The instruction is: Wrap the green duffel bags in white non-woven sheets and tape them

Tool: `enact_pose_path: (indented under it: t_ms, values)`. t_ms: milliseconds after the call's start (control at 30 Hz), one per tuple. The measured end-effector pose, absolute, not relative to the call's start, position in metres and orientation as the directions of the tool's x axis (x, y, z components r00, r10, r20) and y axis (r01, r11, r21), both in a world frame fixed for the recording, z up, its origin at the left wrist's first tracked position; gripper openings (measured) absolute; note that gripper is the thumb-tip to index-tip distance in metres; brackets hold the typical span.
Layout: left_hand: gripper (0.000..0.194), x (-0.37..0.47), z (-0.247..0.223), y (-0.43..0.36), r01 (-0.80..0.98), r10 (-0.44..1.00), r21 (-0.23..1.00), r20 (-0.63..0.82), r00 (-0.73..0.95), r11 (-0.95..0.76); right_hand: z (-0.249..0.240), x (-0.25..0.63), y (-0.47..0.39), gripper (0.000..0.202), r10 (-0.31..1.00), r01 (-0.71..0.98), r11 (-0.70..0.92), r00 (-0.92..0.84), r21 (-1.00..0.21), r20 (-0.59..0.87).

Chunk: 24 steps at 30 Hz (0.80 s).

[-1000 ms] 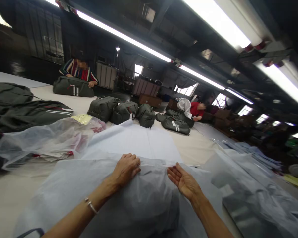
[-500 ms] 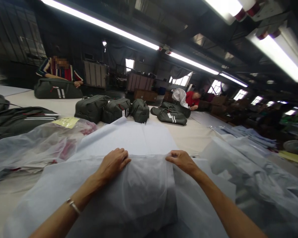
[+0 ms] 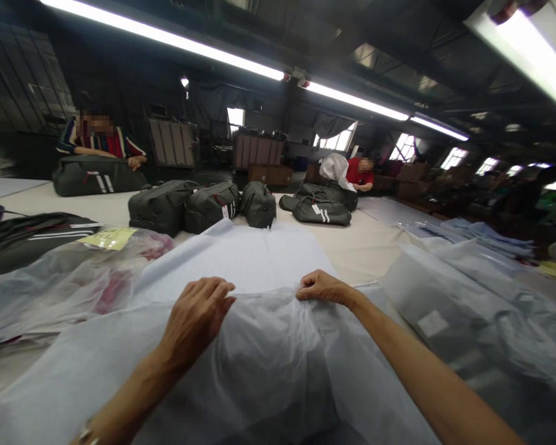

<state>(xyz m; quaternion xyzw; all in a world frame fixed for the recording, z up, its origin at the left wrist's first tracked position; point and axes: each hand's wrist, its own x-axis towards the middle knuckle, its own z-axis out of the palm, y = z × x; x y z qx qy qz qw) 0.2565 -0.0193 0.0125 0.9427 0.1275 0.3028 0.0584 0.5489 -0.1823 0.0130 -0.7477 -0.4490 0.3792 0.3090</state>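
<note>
A translucent plastic bag (image 3: 269, 352) lies in front of me, with a dark shape showing dimly inside its lower part. My right hand (image 3: 322, 288) pinches the far edge of this bag, and the film gathers in creases below the fingers. At the left part of the same edge is my left hand (image 3: 201, 309), its fingers bent over the film and the thumb underneath. Beyond the edge, a pale bluish-white sheet (image 3: 241, 259) spreads across the table.
Several dark green duffel bags (image 3: 160, 207) stand along the table's far side. Crumpled plastic with a yellow label (image 3: 109, 238) lies left; a plastic-wrapped bundle (image 3: 463, 321) sits right. Across the table, one person (image 3: 106, 139) handles a duffel bag; another, in red (image 3: 360, 173), works farther right.
My right hand has moved slightly left along the bag's edge, bunching the film into folds. My left hand has shifted a little left. The camera view has tilted slightly.
</note>
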Motion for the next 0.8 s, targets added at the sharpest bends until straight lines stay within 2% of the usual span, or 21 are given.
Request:
enact_pose_path:
  t_ms: [67, 133, 200, 300, 400, 567, 633, 700, 767, 800]
  values:
    - [0.018, 0.267, 0.019, -0.049, -0.019, 0.054, 0.118, 0.590, 0.806, -0.993, 0.014, 0.551, -0.180, 0.033, 0.906, 0.446, -0.413, 0.292, -0.794, -0.307]
    - [0.016, 0.289, 0.017, -0.073, -0.140, -0.037, 0.149, 0.547, 0.837, -0.979, 0.018, 0.552, -0.178, 0.032, 0.908, 0.462, -0.414, 0.268, -0.784, -0.322]
    - [0.026, 0.318, 0.007, -0.082, -0.080, 0.072, 0.272, 0.508, 0.859, -0.959, 0.022, 0.552, -0.178, 0.031, 0.917, 0.476, -0.397, 0.228, -0.785, -0.326]
    - [0.040, 0.358, -0.009, -0.073, 0.069, 0.334, 0.575, 0.370, 0.867, -0.815, 0.029, 0.552, -0.178, 0.034, 0.934, 0.483, -0.356, 0.158, -0.800, -0.321]
    - [0.035, 0.379, -0.014, -0.060, 0.047, 0.364, 0.819, 0.203, 0.909, -0.572, 0.036, 0.552, -0.177, 0.038, 0.940, 0.484, -0.334, 0.105, -0.809, -0.326]
    - [0.033, 0.379, -0.006, -0.060, 0.022, 0.394, 0.947, 0.112, 0.912, -0.319, 0.054, 0.547, -0.168, 0.035, 0.931, 0.547, -0.333, 0.062, -0.768, -0.359]
    - [0.030, 0.376, -0.007, -0.062, 0.043, 0.416, 0.975, 0.054, 0.908, -0.219, 0.065, 0.546, -0.179, 0.030, 0.927, 0.595, -0.363, 0.155, -0.717, -0.341]
    - [0.029, 0.375, -0.009, -0.063, 0.051, 0.429, 0.992, 0.005, 0.903, -0.118, 0.071, 0.547, -0.209, 0.030, 0.910, 0.659, -0.401, 0.365, -0.636, -0.196]
    - [0.030, 0.375, -0.012, -0.063, 0.040, 0.439, 0.998, -0.015, 0.899, -0.047, 0.067, 0.547, -0.263, 0.039, 0.777, 0.664, -0.495, 0.627, -0.561, 0.057]
    - [0.030, 0.375, -0.014, -0.063, 0.031, 0.442, 0.999, -0.017, 0.897, -0.024, 0.060, 0.547, -0.296, 0.043, 0.643, 0.609, -0.568, 0.748, -0.554, 0.163]
